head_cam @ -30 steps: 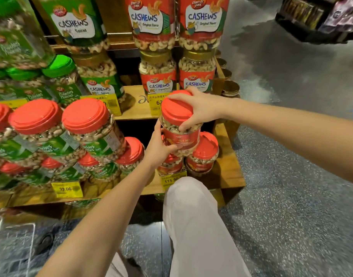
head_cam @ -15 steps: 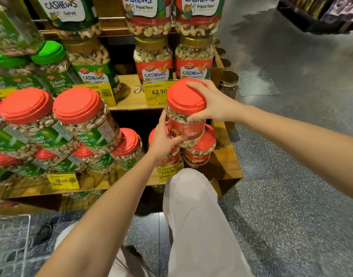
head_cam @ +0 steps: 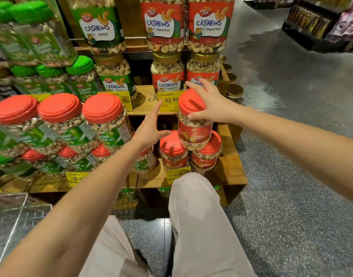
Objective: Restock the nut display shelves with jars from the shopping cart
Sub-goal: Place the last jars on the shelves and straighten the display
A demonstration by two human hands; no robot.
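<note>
Nearest you, your knees fill the bottom of the view, and the wire corner of the shopping cart (head_cam: 17,212) sits at your left. Your left hand (head_cam: 149,130) hangs spread and empty, fingers fanned, just beside the mixed nut jar (head_cam: 194,126) but not touching it. Your right hand (head_cam: 209,104) rests on that jar's red lid, thumb pressed against the clear wall just under the rim, fingers splayed and lifting off the far side; it reads as a loosening hold, not a clamp.

The jar stands on the lids of two lower red jars (head_cam: 173,152), straddling the pair, on the bottom wooden shelf (head_cam: 229,172) at the display's right end. Judge it as heavy for its size: rigid clear plastic packed full of nuts, with a smooth, likely slippery wall and label. Perched across two rounded lids, it could rock. Grip it around the body below the lid with one palm, the other steadying the top, not by the lid alone.

Farther back stand the cashew jars (head_cam: 167,76) above the yellow price tag (head_cam: 170,100).
</note>
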